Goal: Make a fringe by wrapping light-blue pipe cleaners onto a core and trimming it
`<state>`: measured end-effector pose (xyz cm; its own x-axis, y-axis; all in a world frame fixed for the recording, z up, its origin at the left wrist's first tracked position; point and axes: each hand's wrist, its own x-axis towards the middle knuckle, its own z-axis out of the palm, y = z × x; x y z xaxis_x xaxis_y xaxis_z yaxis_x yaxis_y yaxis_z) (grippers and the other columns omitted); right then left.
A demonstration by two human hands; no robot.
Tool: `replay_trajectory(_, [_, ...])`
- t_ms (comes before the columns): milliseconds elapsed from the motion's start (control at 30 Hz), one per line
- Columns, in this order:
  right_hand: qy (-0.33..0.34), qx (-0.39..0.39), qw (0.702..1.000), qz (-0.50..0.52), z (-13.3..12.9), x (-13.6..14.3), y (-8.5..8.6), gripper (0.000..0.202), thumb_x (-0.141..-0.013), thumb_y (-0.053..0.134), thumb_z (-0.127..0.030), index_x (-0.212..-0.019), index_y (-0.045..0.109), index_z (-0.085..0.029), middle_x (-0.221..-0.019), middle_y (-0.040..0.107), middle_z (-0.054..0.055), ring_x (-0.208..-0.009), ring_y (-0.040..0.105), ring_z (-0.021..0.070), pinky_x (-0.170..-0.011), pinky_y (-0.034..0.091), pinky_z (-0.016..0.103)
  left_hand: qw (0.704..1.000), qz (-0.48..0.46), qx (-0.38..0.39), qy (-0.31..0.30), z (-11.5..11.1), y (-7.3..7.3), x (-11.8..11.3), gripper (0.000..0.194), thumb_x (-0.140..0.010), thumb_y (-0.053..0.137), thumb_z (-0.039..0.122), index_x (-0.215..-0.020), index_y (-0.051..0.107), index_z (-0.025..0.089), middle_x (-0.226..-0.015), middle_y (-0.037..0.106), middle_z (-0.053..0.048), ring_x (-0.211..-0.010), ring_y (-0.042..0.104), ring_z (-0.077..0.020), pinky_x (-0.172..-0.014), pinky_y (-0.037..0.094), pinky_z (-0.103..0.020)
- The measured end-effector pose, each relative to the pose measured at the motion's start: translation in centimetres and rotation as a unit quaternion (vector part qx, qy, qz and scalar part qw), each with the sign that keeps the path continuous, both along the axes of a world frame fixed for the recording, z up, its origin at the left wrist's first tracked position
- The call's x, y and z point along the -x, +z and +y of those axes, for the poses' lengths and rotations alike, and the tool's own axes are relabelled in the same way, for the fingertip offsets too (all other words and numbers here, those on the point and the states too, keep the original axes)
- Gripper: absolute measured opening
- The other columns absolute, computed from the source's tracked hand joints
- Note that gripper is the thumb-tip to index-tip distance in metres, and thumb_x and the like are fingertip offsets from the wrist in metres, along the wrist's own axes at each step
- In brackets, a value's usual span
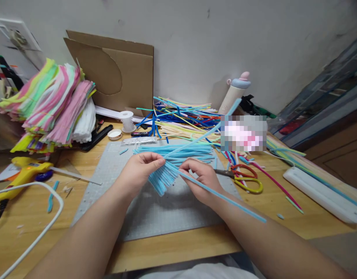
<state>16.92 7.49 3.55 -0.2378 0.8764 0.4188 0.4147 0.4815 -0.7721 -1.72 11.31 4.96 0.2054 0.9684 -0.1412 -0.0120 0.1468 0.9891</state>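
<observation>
My left hand [142,170] pinches a flat row of short light-blue pipe cleaners [162,180] between thumb and fingers, above the cutting mat. A long light-blue pipe cleaner [230,201] runs from this row out over my right wrist. The fingers of my right hand [203,180] are curled closed on it. Another long light-blue length [201,135] slants up and right from my left fingertips; whether both lengths are one piece I cannot tell. Behind my hands lies a pile of cut light-blue pipe cleaners [181,150].
Scissors [248,185] lie right of my right hand, on the grey cutting mat's [155,221] edge. A yellow glue gun [27,174] and white cable are at left. Bundled pipe cleaners [50,104], cardboard [132,77], a bottle [233,93] and a white power strip [320,193] stand around.
</observation>
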Motion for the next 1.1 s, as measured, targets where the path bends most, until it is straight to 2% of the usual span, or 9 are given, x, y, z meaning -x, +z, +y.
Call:
replay_trajectory(67, [-0.005,0.090,0.994,0.063,0.0,0.3,-0.1,0.016,-0.083,0.056,-0.029,-0.070,0.056,-0.019,-0.064,0.053,-0.001,-0.061,0.048,0.0124,-0.057,0.036,0.024,1.000,0.000,-0.005,0.005,-0.1,0.1,-0.2,0.026,-0.059,0.077,0.037,-0.066,0.065,0.015,-0.059,0.060,0.003,-0.054,0.048,-0.0089,-0.054,0.036,-0.021])
replay_trajectory(133, [0.003,0.180,0.975,0.127,0.0,0.5,-0.2,0.019,-0.081,0.057,-0.031,-0.067,0.054,-0.018,-0.059,0.051,-0.003,-0.057,0.046,0.0114,-0.054,0.035,0.024,1.000,-0.005,-0.009,0.012,-0.2,0.0,-0.3,0.026,-0.060,0.077,0.037,-0.066,0.064,0.015,-0.059,0.060,0.003,-0.054,0.049,-0.0091,-0.054,0.037,-0.021])
replay_trajectory(233, [0.030,0.242,0.951,0.192,0.2,0.8,-0.3,0.019,-0.079,0.057,-0.031,-0.065,0.052,-0.018,-0.056,0.051,-0.003,-0.055,0.047,0.0109,-0.055,0.037,0.024,1.000,-0.016,-0.009,0.014,-0.2,-0.3,-0.4,0.025,-0.061,0.077,0.037,-0.069,0.065,0.016,-0.061,0.061,0.003,-0.054,0.050,-0.0095,-0.054,0.038,-0.021])
replay_trajectory(300, [0.028,0.248,0.941,0.230,0.3,1.0,-0.4,0.015,-0.076,0.060,-0.032,-0.071,0.054,-0.019,-0.059,0.053,-0.003,-0.055,0.048,0.0111,-0.055,0.039,0.024,1.000,-0.023,-0.006,0.015,-0.1,-0.6,-0.5,0.026,-0.061,0.076,0.037,-0.070,0.065,0.016,-0.061,0.062,0.003,-0.054,0.051,-0.0096,-0.055,0.039,-0.021])
replay_trajectory(400, [0.010,0.252,0.927,0.279,0.4,1.3,-0.7,0.023,-0.070,0.066,-0.035,-0.082,0.054,-0.019,-0.061,0.052,-0.004,-0.055,0.048,0.0113,-0.053,0.039,0.025,0.999,-0.033,-0.003,0.017,-0.1,-0.7,-0.6,0.026,-0.062,0.076,0.039,-0.068,0.065,0.016,-0.060,0.061,0.003,-0.054,0.051,-0.0092,-0.055,0.039,-0.021])
replay_trajectory(533, [0.006,0.259,0.916,0.307,0.5,1.4,-1.1,0.028,-0.070,0.067,-0.036,-0.086,0.053,-0.019,-0.060,0.052,-0.005,-0.052,0.046,0.0104,-0.051,0.038,0.024,0.999,-0.031,-0.011,0.018,-0.3,-0.7,-0.9,0.027,-0.062,0.075,0.040,-0.068,0.064,0.016,-0.060,0.060,0.003,-0.054,0.051,-0.0094,-0.055,0.039,-0.021])
replay_trajectory(733, [-0.010,0.228,0.928,0.294,0.6,1.2,-1.2,0.025,-0.071,0.068,-0.037,-0.083,0.054,-0.020,-0.061,0.051,-0.004,-0.051,0.046,0.0096,-0.049,0.036,0.023,0.999,-0.015,-0.010,0.033,-0.4,-0.7,-1.1,0.030,-0.060,0.075,0.042,-0.068,0.064,0.016,-0.060,0.060,0.002,-0.053,0.050,-0.0102,-0.054,0.039,-0.022])
replay_trajectory(933, [0.000,0.167,0.953,0.251,0.6,1.1,-0.9,0.017,-0.075,0.064,-0.033,-0.077,0.054,-0.019,-0.059,0.050,-0.004,-0.052,0.045,0.0093,-0.050,0.036,0.022,0.999,-0.033,-0.006,0.034,-0.4,-0.8,-1.0,0.028,-0.061,0.075,0.040,-0.069,0.064,0.015,-0.062,0.060,0.002,-0.055,0.050,-0.0099,-0.055,0.039,-0.022])
replay_trajectory(1100, [-0.030,0.186,0.948,0.257,0.8,0.9,-0.8,0.019,-0.073,0.065,-0.034,-0.077,0.055,-0.018,-0.057,0.051,-0.004,-0.049,0.046,0.0094,-0.047,0.036,0.022,1.000,-0.021,-0.011,0.020,-0.5,-0.5,-1.3,0.030,-0.058,0.076,0.041,-0.068,0.062,0.016,-0.062,0.060,0.002,-0.056,0.051,-0.0106,-0.056,0.039,-0.023])
